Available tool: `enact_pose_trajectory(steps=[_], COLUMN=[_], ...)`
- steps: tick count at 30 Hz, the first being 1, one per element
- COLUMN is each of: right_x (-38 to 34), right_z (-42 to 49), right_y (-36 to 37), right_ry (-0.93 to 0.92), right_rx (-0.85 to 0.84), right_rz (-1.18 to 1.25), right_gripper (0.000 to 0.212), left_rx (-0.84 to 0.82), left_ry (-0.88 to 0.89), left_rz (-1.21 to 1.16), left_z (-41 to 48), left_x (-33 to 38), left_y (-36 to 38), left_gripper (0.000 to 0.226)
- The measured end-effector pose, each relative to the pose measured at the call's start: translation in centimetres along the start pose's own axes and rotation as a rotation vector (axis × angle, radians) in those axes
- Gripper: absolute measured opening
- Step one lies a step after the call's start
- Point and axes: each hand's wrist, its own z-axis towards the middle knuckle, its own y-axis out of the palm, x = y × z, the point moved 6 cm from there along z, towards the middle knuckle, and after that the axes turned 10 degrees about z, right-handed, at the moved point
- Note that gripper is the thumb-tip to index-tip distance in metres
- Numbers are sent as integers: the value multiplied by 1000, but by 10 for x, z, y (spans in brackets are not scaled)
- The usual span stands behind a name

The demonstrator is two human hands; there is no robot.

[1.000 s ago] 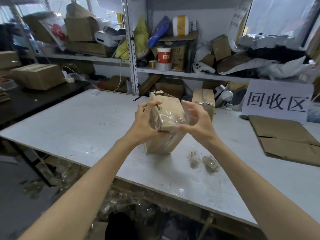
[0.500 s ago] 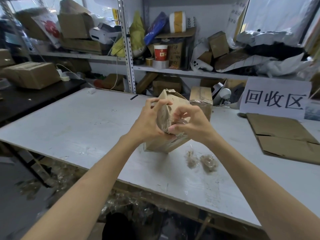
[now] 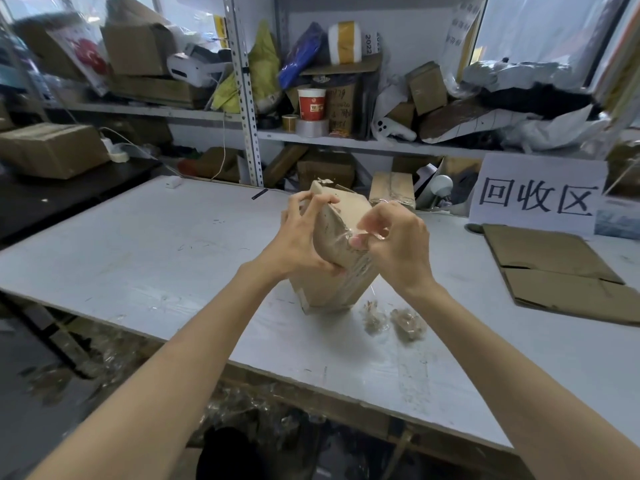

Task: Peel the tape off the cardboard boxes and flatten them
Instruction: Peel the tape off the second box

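A small brown cardboard box [image 3: 334,271] stands tilted on the white table [image 3: 138,244], its lower end resting on the tabletop. My left hand [image 3: 298,237] grips its upper left side, fingers curled over the top edge. My right hand [image 3: 394,244] pinches a strip of clear tape [image 3: 349,233] that stretches from the box's upper face. Two crumpled tape balls [image 3: 391,318] lie on the table just right of the box.
A second taped box [image 3: 393,188] stands behind, near the shelf. Flattened cardboard [image 3: 554,268] lies at the right under a white sign [image 3: 536,195]. Cluttered metal shelves run along the back. Tape scraps litter the floor [image 3: 104,358] under the table's front edge.
The box has been turned and tipped to the right. My right hand went from cupping the box to pinching the tape and pulling it away to the right.
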Motion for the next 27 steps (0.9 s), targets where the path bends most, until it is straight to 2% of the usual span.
enact_pose_trajectory(steps=[6, 10, 15, 20, 24, 27], right_x=[5, -2, 1, -3, -2, -14], right_z=[1, -4, -8, -5, -7, -4], right_y=[-3, 7, 16, 10, 8, 5], right_ry=[79, -13, -20, -127, -92, -129], right_rx=[12, -24, -101, -152, -162, -178], right_rz=[193, 149, 146, -281, -184, -216], right_gripper=[23, 43, 74, 34, 27, 12], left_rx=[119, 145, 59, 38, 27, 12], left_ry=[83, 102, 99, 124, 155, 163], left_rz=[36, 105, 85, 58, 32, 16], left_z=[2, 8, 3, 6, 5, 4], left_x=[7, 7, -1, 1, -2, 1], left_y=[-16, -33, -19, -8, -2, -2], left_gripper=[88, 88, 78, 77, 77, 82])
